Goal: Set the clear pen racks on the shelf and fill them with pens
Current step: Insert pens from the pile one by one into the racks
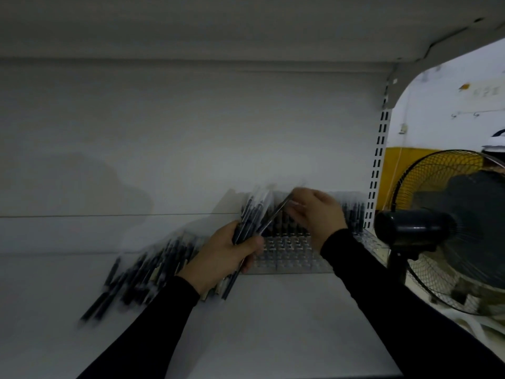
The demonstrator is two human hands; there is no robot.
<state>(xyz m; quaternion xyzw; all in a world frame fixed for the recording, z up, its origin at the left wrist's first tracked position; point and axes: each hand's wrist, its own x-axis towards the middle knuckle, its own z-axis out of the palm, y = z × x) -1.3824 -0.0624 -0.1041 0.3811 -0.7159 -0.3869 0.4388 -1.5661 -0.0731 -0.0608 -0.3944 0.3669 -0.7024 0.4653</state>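
head view, dim and motion-blurred; left to right: loose pile of pens (142, 272) lying flat on the shelf (273, 324), long axes running diagonal, tips up-right; just right of the pile the left hand (218, 258) is closed round a bundle of pens (252, 214) held near upright, fanned toward the back panel (164, 132); right hand (317, 214) pinches a single pen (276, 214) between thumb and fingertips, other fingers loosely curled, pen slanting down-left toward the bundle; looks like it's being drawn out of the bundle, can't say for sure; clear pen rack (289, 255) sits on the shelf directly under and behind both hands, back rows already filled, front rows of slots look empty; key relation: empty slots lie just below the right hand, nearer it than the left, so the pen needs tipping to vertical then straight down; room: open shelf in front, slotted upright (378, 165) and fan (442, 231) close on the right, little sideways margin there.
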